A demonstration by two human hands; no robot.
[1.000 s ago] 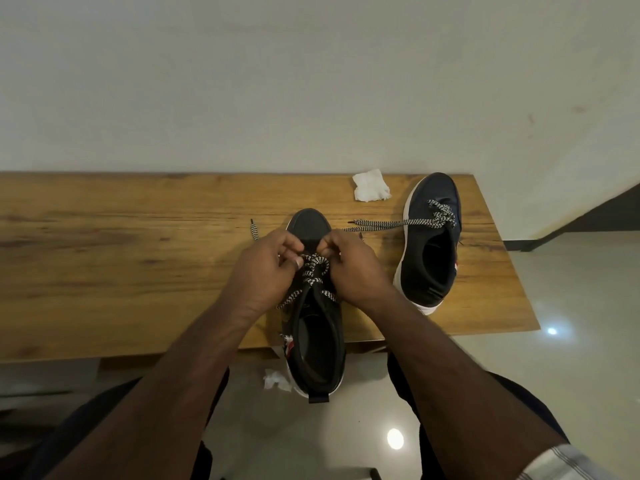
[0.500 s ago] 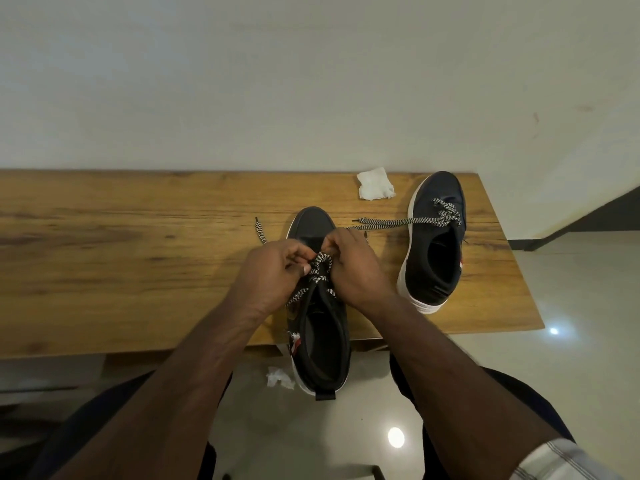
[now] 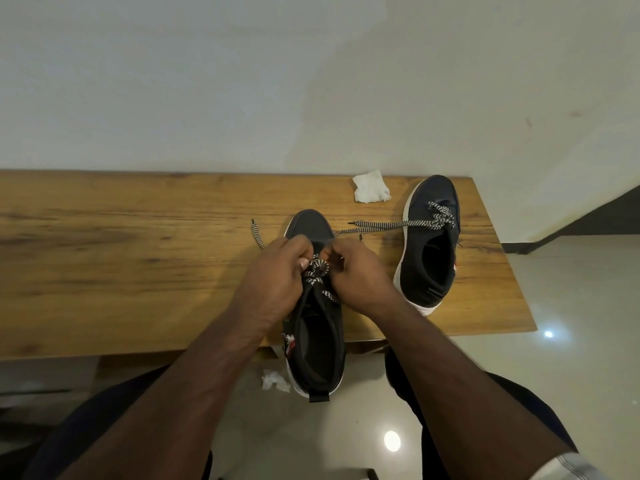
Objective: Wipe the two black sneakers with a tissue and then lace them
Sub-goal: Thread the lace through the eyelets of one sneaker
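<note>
While a pale wall point(image 3: 311, 81) fills the upper half of the head view, a long wooden surface point(image 3: 121, 265) stretches below it, its right end stopping short of a glossy tiled floor point(image 3: 571, 358). Two bare forearms reach forward from the bottom edge, with dark trousers point(image 3: 104, 427) visible beneath them. At the near edge of the surface lies the near sneaker point(image 3: 317, 341), black with a white sole, toe toward the wall and heel overhanging the floor. To its right, well apart, the far sneaker point(image 3: 433, 244) rests wholly on the surface, its black-and-white lace point(image 3: 384, 226) trailing left across the wood. The left hand point(image 3: 273, 278) and right hand point(image 3: 360, 271) meet over the near sneaker's throat, both closed with fingers pinching its checkered lace point(image 3: 317, 271) at the upper eyelets; one loose end point(image 3: 257, 233) lies on the wood left of the toe. A crumpled white tissue point(image 3: 370, 187) sits near the wall between the two toes, and a smaller scrap of tissue point(image 3: 275, 381) lies on the floor beside the overhanging heel.
</note>
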